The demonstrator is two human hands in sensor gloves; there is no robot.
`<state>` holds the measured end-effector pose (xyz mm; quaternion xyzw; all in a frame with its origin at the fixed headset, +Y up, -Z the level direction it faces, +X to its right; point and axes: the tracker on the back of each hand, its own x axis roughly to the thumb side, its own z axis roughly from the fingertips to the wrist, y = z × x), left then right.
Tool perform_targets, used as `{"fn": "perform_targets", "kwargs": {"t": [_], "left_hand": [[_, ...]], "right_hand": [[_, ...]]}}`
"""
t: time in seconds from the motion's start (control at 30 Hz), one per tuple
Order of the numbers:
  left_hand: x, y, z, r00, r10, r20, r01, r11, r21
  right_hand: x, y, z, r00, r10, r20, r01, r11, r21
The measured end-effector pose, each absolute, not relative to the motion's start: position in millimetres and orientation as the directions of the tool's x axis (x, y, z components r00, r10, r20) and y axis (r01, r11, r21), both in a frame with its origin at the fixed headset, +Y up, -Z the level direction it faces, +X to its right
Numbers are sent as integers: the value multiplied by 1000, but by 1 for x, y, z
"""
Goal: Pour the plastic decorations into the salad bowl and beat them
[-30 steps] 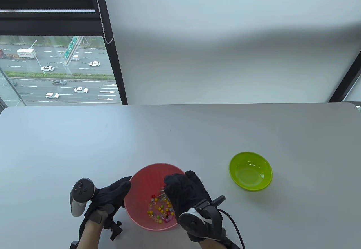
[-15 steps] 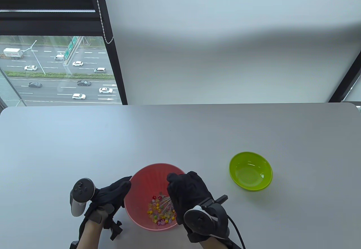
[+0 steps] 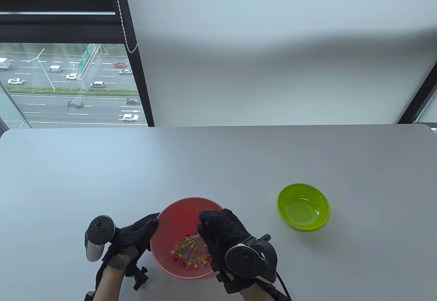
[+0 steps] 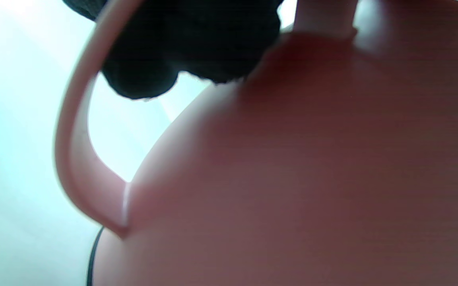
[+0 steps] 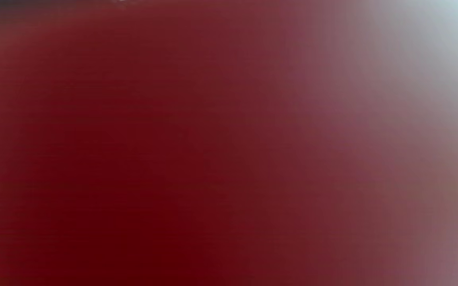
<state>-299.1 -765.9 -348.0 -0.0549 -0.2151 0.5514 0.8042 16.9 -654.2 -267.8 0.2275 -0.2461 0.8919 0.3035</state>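
Observation:
A pink salad bowl [image 3: 170,217] stands near the table's front edge, with small coloured plastic decorations [image 3: 189,260] scattered over its bottom. My right hand [image 3: 222,232] hovers over the bowl's right half and grips a wire whisk [image 3: 188,243] whose head is down among the decorations. My left hand [image 3: 136,234] holds the bowl at its left rim. In the left wrist view, gloved fingers [image 4: 181,47] sit at the bowl's loop handle [image 4: 74,159], against the pink outer wall [image 4: 292,178]. The right wrist view is only a red blur of the bowl [image 5: 133,159].
An empty green bowl [image 3: 303,206] sits to the right of the pink one, a hand's width away. The grey table [image 3: 218,164] reaches back to a white wall, with a window at the back left. A cable trails from my right wrist.
The whisk head has swept to the left inside the bowl and the decorations have spread leftward with it. My right wrist has turned slightly. The left hand has stayed put.

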Motion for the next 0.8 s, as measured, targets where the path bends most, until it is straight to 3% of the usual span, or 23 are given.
{"fn": "perform_targets", "kwargs": {"t": [0.4, 0.8], "left_hand": [[-299, -766, -348, 301, 910, 287, -864, 387, -323], [-299, -766, -348, 299, 910, 286, -863, 386, -325]], "right_hand": [[14, -645, -258, -833, 189, 520, -468, -742, -480], [21, -641, -259, -800, 278, 532, -539, -723, -433]]}}
